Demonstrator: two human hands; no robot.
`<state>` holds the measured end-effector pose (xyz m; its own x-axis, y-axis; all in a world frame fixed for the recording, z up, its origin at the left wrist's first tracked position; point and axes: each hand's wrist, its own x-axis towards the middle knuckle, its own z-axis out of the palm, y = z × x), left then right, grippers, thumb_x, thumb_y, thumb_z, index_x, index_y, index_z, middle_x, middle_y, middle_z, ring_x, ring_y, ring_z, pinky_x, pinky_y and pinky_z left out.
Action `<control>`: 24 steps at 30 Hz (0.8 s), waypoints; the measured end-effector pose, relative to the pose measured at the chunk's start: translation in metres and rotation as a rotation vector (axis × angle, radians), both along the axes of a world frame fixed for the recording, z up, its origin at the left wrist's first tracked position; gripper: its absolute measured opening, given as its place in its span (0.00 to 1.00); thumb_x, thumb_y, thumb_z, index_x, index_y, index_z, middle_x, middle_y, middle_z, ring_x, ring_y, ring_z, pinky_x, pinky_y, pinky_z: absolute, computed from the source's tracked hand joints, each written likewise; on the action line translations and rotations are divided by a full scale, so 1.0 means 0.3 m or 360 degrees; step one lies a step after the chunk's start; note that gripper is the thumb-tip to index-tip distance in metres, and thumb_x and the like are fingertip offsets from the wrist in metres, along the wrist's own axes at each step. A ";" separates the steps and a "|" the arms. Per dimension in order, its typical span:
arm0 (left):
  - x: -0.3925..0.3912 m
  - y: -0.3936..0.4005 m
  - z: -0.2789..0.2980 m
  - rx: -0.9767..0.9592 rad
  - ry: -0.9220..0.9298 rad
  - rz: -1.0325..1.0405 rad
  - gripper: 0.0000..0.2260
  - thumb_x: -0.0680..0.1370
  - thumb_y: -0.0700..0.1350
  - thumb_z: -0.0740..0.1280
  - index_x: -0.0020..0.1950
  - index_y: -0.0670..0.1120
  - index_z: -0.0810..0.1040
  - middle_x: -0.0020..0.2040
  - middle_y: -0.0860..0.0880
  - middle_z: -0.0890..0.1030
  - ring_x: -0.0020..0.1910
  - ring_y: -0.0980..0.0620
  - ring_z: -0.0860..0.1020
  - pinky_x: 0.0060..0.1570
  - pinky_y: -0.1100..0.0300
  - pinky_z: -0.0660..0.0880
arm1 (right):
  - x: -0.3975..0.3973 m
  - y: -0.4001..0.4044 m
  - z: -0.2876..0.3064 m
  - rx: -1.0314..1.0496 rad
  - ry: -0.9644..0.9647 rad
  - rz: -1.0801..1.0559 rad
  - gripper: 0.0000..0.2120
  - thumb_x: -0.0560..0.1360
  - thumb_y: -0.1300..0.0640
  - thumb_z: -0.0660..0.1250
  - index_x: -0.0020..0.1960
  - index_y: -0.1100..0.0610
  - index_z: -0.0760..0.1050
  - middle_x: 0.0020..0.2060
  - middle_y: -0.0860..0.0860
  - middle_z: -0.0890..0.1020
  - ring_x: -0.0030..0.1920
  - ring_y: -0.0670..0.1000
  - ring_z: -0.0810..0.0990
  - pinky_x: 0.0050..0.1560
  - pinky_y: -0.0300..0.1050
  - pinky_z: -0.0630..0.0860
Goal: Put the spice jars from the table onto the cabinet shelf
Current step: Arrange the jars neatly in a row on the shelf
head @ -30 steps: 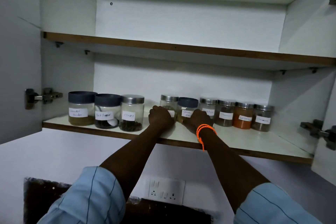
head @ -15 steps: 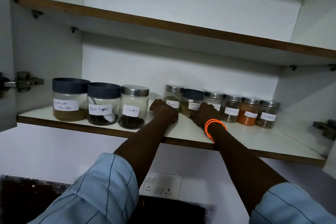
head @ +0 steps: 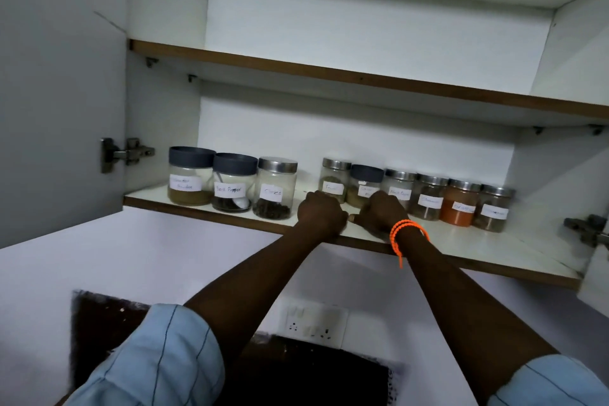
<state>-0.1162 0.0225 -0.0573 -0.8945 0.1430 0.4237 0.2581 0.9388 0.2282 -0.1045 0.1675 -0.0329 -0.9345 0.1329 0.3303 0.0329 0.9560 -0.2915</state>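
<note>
I see both hands knuckles-up on the cabinet shelf (head: 461,242), left hand (head: 321,212) and right hand (head: 379,212) curled, but I cannot tell whether they grip anything. Nine spice jars (head: 275,188) stand along the shelf, two just beyond my knuckles.

I see two bare forearms, each with a sleeve (head: 155,359) rolled up near the elbow — pale blue cloth crossed by thin dark lines in a wide check. The right wrist carries an orange band (head: 407,232) — several thin cords, one loose end hanging down.
</note>
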 end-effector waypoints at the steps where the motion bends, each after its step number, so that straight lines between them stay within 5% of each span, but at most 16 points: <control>1: 0.037 -0.014 0.001 -0.0009 0.0045 -0.0029 0.21 0.82 0.57 0.62 0.62 0.42 0.80 0.62 0.41 0.78 0.63 0.42 0.76 0.53 0.52 0.74 | 0.021 -0.014 0.000 -0.0051 0.0046 0.0046 0.24 0.70 0.41 0.77 0.53 0.60 0.84 0.51 0.56 0.86 0.55 0.57 0.84 0.55 0.50 0.82; 3: 0.105 -0.054 -0.009 0.0026 0.0186 -0.0054 0.17 0.81 0.56 0.63 0.53 0.43 0.82 0.55 0.43 0.80 0.56 0.43 0.80 0.44 0.54 0.72 | 0.058 -0.047 -0.008 -0.0163 0.0190 0.0122 0.14 0.69 0.46 0.80 0.45 0.57 0.87 0.44 0.54 0.87 0.50 0.55 0.85 0.51 0.51 0.83; 7: 0.236 -0.191 -0.078 0.0379 0.0755 -0.0080 0.16 0.80 0.54 0.64 0.39 0.46 0.81 0.42 0.48 0.80 0.44 0.48 0.79 0.38 0.55 0.75 | 0.128 -0.145 -0.052 -0.0343 0.0364 0.0265 0.08 0.72 0.50 0.77 0.43 0.55 0.87 0.44 0.52 0.88 0.50 0.54 0.85 0.48 0.46 0.79; 11: 0.305 -0.386 -0.111 0.0814 0.1282 0.0194 0.11 0.78 0.52 0.68 0.46 0.45 0.79 0.45 0.46 0.78 0.47 0.47 0.75 0.45 0.52 0.73 | 0.177 -0.268 -0.076 -0.0495 0.0463 0.0508 0.17 0.76 0.42 0.73 0.49 0.56 0.87 0.41 0.53 0.87 0.47 0.53 0.85 0.50 0.50 0.81; 14: 0.289 -0.494 -0.128 0.0892 0.1033 0.0521 0.22 0.78 0.54 0.69 0.63 0.38 0.75 0.58 0.38 0.76 0.59 0.39 0.73 0.58 0.47 0.71 | 0.195 -0.363 -0.079 -0.0548 0.0500 0.0532 0.29 0.74 0.31 0.68 0.58 0.55 0.84 0.41 0.51 0.87 0.49 0.52 0.86 0.51 0.49 0.82; 16: 0.272 -0.528 -0.133 0.0951 0.0737 0.0428 0.29 0.78 0.53 0.70 0.69 0.35 0.69 0.63 0.36 0.73 0.64 0.36 0.71 0.62 0.44 0.73 | 0.196 -0.417 -0.084 -0.0461 0.0508 0.0469 0.37 0.70 0.26 0.68 0.64 0.55 0.81 0.47 0.51 0.87 0.55 0.53 0.84 0.52 0.48 0.81; 20: 0.230 -0.531 -0.110 0.0970 0.0533 0.0281 0.34 0.76 0.52 0.72 0.73 0.37 0.62 0.65 0.36 0.70 0.66 0.37 0.70 0.57 0.43 0.77 | 0.173 -0.492 -0.088 -0.0254 0.0526 0.0346 0.35 0.67 0.27 0.71 0.55 0.57 0.78 0.52 0.54 0.85 0.55 0.58 0.83 0.44 0.47 0.73; 24: 0.169 -0.525 -0.065 0.0760 0.0431 0.0326 0.32 0.75 0.46 0.73 0.72 0.35 0.63 0.65 0.36 0.71 0.64 0.37 0.73 0.60 0.47 0.75 | 0.134 -0.509 -0.072 -0.0168 0.0454 0.0175 0.34 0.67 0.30 0.73 0.56 0.58 0.77 0.55 0.56 0.84 0.58 0.60 0.82 0.52 0.51 0.75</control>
<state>-0.0654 -0.1350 -0.0768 -0.7345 -0.2844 0.6162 0.1904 0.7852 0.5893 -0.0644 0.0148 -0.0544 -0.8169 0.0838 0.5706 -0.1659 0.9134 -0.3717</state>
